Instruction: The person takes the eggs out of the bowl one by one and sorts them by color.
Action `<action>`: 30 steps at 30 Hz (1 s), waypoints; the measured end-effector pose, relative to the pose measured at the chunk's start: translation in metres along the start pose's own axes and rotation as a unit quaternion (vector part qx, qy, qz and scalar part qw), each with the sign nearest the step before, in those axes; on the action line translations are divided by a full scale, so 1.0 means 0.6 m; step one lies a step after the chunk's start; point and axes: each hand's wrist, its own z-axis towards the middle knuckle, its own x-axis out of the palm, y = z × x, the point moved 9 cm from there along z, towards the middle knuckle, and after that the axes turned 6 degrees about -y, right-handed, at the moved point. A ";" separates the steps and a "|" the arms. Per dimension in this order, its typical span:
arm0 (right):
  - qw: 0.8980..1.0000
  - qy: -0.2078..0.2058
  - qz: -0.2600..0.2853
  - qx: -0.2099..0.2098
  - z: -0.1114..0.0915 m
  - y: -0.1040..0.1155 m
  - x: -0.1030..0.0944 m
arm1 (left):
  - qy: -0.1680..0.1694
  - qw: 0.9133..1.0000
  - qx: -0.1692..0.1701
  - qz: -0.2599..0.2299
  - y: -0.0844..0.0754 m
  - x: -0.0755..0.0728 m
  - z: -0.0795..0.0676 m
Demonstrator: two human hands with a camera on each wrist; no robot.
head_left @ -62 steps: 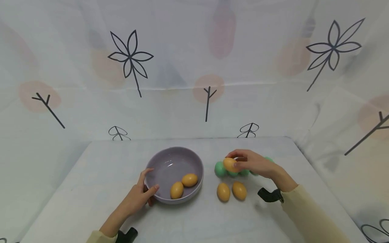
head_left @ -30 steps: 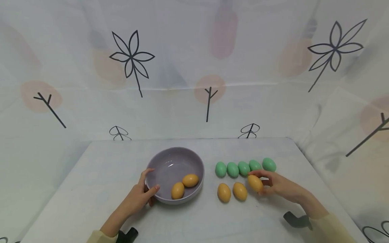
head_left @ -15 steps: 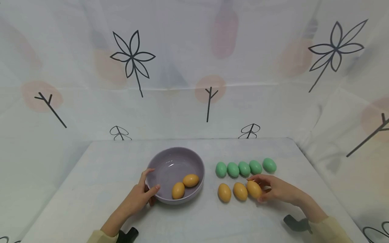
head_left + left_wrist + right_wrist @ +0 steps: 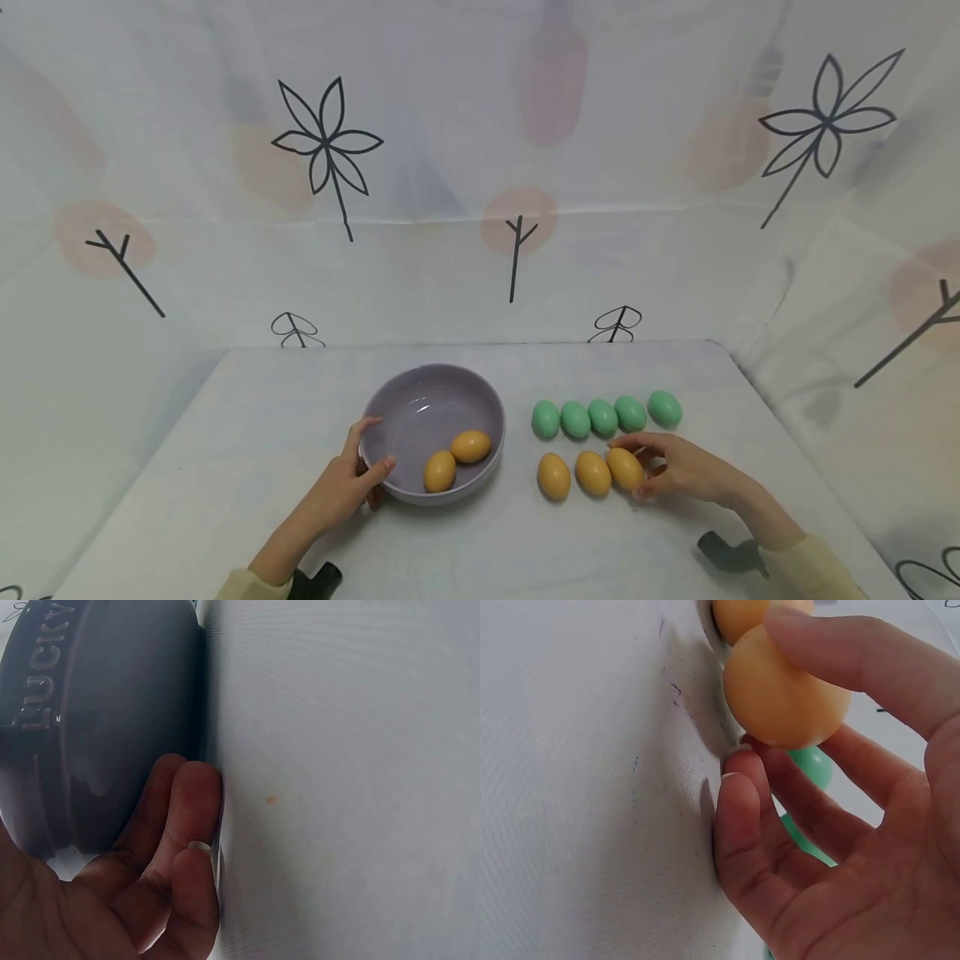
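My left hand (image 4: 347, 477) grips the near left side of a purple-grey bowl (image 4: 408, 392), thumb over the rim and other fingers along the outside. Raised letters show on the bowl's wall (image 4: 120, 712) in the left wrist view. Two orange-yellow eggs (image 4: 439, 472) lie inside it, in the near right part. To the right, my right hand (image 4: 682, 468) pinches another orange-yellow egg (image 4: 625, 468) between thumb and fingers, down at the table. This egg (image 4: 780, 697) stands at the right end of a row, beside two more yellow eggs (image 4: 593, 474) that no hand touches.
Behind the yellow row, several green eggs (image 4: 575, 419) form a second row, the rightmost slightly apart. White cloth covers the table (image 4: 285, 417). A patterned cloth (image 4: 420, 275) hangs behind it and at the sides.
My right hand has carried its yellow egg from above the green eggs to the right, then down and left to the row's end. My left hand stays on the bowl.
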 end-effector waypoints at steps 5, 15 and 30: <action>1.000 -0.006 -0.005 -0.004 0.000 -0.001 -0.001 | 0.000 1.000 -0.001 0.004 0.001 0.001 0.000; 1.000 -0.016 -0.018 0.000 0.002 0.000 -0.002 | 0.001 1.000 0.000 0.001 -0.001 0.001 0.000; 1.000 -0.021 -0.020 -0.001 0.003 -0.001 -0.007 | 0.004 1.000 0.001 -0.004 -0.001 0.000 -0.002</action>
